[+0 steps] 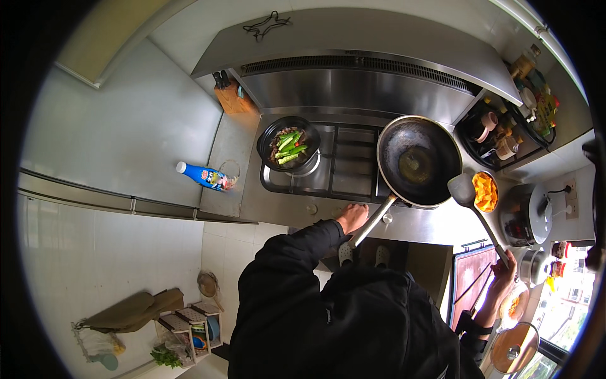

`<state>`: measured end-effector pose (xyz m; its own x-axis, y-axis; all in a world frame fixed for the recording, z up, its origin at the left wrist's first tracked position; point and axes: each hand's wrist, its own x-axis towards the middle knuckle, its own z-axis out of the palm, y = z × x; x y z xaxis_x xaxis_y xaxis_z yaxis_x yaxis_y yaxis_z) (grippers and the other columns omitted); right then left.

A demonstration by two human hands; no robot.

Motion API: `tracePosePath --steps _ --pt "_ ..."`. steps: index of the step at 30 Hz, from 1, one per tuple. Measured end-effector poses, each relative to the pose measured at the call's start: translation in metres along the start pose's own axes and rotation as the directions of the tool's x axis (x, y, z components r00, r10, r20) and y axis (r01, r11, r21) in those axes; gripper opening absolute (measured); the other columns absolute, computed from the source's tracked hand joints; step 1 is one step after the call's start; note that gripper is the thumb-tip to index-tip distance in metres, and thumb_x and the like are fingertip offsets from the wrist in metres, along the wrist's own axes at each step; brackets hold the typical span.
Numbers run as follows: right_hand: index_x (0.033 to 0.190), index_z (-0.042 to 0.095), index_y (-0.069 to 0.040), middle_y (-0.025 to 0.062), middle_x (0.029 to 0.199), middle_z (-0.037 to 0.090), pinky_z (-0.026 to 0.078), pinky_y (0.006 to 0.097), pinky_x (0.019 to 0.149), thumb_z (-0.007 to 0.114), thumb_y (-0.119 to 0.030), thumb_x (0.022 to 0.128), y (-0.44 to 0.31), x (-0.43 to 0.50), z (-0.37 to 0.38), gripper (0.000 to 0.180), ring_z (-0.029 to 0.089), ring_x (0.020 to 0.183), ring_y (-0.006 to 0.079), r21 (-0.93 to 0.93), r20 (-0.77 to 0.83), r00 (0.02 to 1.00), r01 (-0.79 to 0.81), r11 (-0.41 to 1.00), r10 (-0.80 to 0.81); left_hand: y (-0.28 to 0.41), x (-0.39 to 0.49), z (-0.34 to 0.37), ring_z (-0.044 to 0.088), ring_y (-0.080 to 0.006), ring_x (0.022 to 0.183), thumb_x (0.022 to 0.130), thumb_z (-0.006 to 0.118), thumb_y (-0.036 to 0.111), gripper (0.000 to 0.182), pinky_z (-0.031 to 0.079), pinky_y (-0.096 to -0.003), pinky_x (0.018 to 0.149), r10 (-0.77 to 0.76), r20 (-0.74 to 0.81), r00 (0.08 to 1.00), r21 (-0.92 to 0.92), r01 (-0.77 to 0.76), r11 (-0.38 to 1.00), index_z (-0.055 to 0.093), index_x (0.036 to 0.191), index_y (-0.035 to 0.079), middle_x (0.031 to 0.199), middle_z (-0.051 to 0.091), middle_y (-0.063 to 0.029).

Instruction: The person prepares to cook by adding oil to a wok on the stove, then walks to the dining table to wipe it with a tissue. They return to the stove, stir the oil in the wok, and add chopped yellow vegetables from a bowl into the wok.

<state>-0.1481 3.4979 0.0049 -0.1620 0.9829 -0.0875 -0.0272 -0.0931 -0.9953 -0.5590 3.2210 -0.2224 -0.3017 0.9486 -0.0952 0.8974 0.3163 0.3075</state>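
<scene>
My left hand (352, 218) is at the steel front of the gas stove (355, 156), fingers curled, between the control knobs and left of the wok handle. Whether it grips a knob is hidden. In my right hand (504, 275) is the handle of a wok spatula (461, 188), its blade raised beside the wok's right rim. The black wok (418, 151) sits on the right burner with a little oily liquid at its bottom. On the left burner a black pot (310, 130) holds green pepper strips (289, 147) over browned pieces. A bowl of orange vegetable chunks (485, 192) stands right of the spatula blade.
A blue bottle (203, 176) and a knife block (234, 97) are at the left. Rightward are a seasoning rack (492, 130), an electric cooker (525, 213), a cutting board (473, 275) with chopsticks and a glass lid (514, 348). A range hood (355, 33) overhangs the stove.
</scene>
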Motion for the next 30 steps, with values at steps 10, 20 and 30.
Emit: tracePosePath --steps 10,20,30 --pt "0.122 0.063 0.0 0.0031 0.083 0.061 0.051 0.0236 0.063 0.054 -0.036 0.099 0.003 0.012 0.006 0.044 0.057 0.07 0.0088 0.038 0.062 0.998 -0.013 0.999 0.01 0.007 0.004 -0.019 0.067 -0.0402 0.086 0.093 0.053 0.047 0.054 0.048 -0.0513 0.079 -0.163 0.02 0.986 -0.058 0.164 0.985 0.071 0.077 0.0 0.083 0.069 -0.0229" --pt "0.12 0.066 -0.004 0.003 0.088 0.064 0.05 0.0242 0.065 0.052 -0.039 0.099 0.004 0.02 0.029 0.043 0.058 0.073 0.0102 -0.049 -0.015 1.0 -0.018 0.999 0.017 0.022 -0.033 -0.047 0.065 -0.0341 0.063 0.097 0.05 0.056 0.059 0.048 -0.0449 0.059 -0.562 0.009 0.827 -0.719 0.396 0.571 0.064 0.072 0.004 0.066 0.065 -0.0145" --pt "0.118 0.066 -0.003 0.006 0.094 0.064 0.052 0.0275 0.066 0.051 -0.039 0.101 0.023 0.038 0.042 0.043 0.058 0.075 0.0125 -0.022 0.057 0.998 0.012 1.0 -0.011 0.094 -0.036 -0.078 0.067 -0.0404 0.092 0.083 0.073 0.029 0.05 0.052 -0.049 0.081 -0.45 0.04 0.892 -0.342 0.435 0.833 0.049 0.119 0.006 0.099 0.069 -0.0177"
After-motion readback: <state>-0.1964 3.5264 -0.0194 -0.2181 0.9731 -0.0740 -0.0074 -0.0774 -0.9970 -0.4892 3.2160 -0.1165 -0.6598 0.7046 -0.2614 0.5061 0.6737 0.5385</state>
